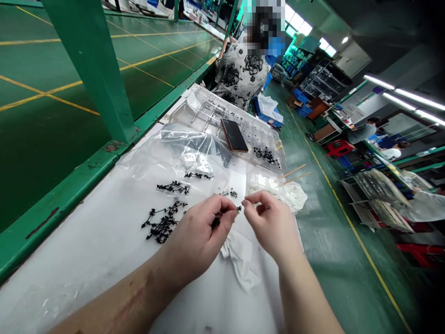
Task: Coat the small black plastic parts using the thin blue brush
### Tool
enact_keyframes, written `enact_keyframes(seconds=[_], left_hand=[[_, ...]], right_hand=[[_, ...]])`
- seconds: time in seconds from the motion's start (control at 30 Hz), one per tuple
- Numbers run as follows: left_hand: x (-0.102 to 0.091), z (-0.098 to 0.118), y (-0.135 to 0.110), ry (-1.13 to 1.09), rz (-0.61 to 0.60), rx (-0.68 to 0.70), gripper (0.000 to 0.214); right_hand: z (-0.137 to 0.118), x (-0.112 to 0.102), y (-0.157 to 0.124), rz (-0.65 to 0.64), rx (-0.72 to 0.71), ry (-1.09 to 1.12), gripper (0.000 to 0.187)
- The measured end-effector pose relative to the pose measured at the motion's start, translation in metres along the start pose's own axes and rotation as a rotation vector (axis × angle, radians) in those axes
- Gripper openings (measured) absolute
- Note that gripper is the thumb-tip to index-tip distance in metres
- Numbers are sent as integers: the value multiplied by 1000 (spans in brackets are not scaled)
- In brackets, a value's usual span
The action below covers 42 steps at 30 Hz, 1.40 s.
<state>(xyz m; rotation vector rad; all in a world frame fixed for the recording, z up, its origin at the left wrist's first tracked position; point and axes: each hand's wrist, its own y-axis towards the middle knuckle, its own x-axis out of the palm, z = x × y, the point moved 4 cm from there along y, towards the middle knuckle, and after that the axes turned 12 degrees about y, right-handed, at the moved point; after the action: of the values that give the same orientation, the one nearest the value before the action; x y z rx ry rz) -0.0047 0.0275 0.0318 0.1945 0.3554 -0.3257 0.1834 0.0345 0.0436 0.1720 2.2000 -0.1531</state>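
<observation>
My left hand is closed on a small black plastic part, whose tip pokes out between thumb and forefinger. More black shows inside the curled fingers. Close beside it, my right hand has thumb and forefinger pinched near that tip; whatever it holds is too small to make out. Left of my hands lies a pile of black plastic parts on thin stems, with a smaller group behind it. Several tiny metallic pieces lie just beyond my fingertips. Under my hands is a crumpled white cloth.
A clear compartment tray with small parts stands at the back, a phone resting on it. Clear plastic sheeting covers part of the white tabletop. Two wooden sticks lie at right. A person sits beyond the tray.
</observation>
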Motion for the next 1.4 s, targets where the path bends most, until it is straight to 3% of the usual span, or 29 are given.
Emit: enact_keyframes(seconds=[0.1, 0.17, 0.3, 0.47, 0.67, 0.83, 0.93, 1.03, 1.2, 1.4], left_hand=[[4, 2, -1, 43, -10, 48, 16], [6, 2, -2, 64, -18, 71, 15], [9, 3, -4, 115, -38, 106, 14], [11, 4, -5, 125, -53, 136, 13], [14, 1, -6, 123, -51, 142, 11], [15, -2, -7, 106, -63, 168, 10], [15, -2, -9, 113, -72, 194, 13], [16, -3, -10, 124, -74, 207, 15], [16, -5, -5, 124, -104, 93, 18], [15, 0, -1, -100, -282, -42, 21]], right_hand=[[5, -24, -22, 38, 29, 401, 30], [2, -33, -33, 46, -13, 528, 30], [-14, -34, -43, -15, -227, 518, 8], [-22, -23, -43, -34, -320, 501, 14], [-16, -18, -42, -65, -214, 572, 7], [-3, -13, -40, -189, 108, 752, 24], [3, -9, -37, -325, 259, 852, 33], [1, -7, -36, -396, 262, 890, 30], [-5, -14, -39, -240, 150, 775, 25], [-1, -16, -42, -205, 84, 962, 23]])
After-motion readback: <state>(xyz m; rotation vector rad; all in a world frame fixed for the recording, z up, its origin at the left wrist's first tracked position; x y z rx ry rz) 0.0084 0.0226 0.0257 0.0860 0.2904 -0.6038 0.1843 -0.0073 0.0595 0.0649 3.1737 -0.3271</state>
